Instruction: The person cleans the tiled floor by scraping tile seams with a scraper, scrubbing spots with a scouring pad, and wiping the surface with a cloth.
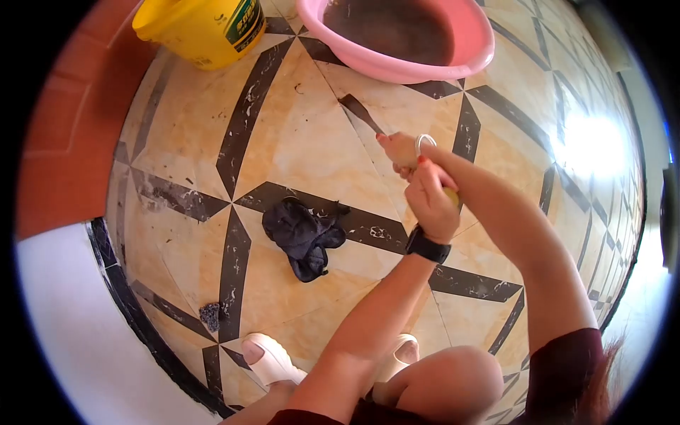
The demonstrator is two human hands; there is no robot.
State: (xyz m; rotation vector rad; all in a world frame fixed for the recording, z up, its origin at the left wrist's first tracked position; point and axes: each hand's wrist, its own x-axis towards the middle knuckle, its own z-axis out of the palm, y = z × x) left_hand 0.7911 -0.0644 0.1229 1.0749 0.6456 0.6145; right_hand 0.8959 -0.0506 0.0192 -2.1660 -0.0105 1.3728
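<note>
A scraper with a flat dark blade points up and left, its tip close to the tiled floor; I cannot tell whether it touches. My right hand, a light bangle at its wrist, is closed around it near the blade. Behind it, my left hand, with a black watch on the wrist, is closed around the handle's rear, where a bit of yellow shows. Most of the handle is hidden by my fingers. A crumpled dark cloth lies on the floor to the left of my hands.
A pink basin of murky water stands beyond the blade. Left of it is a yellow bucket. A grey scouring pad lies near the white wall. Scraps and pale marks dot the tiles.
</note>
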